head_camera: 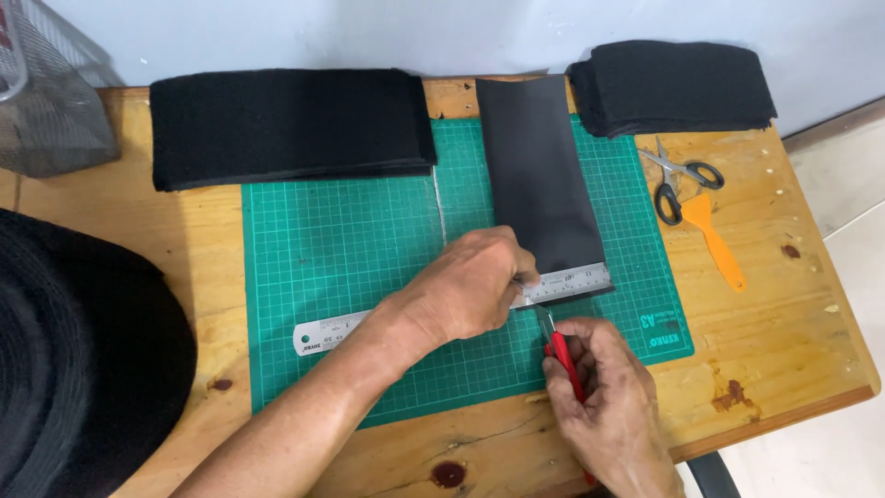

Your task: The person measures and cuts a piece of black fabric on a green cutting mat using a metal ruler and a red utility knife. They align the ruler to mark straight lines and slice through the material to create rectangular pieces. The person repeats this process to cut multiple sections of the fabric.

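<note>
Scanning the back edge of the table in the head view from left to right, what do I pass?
Grey wire mesh basket → wide flat stack of black fabric pieces → long black fabric strip on the green cutting mat → thicker pile of black fabric pieces.

Ruler (pixel 442 309) on mat (pixel 369 240) across strip (pixel 539 175); scissors (pixel 680 180) right of mat, fabric stacks (pixel 290 124) behind.
</note>
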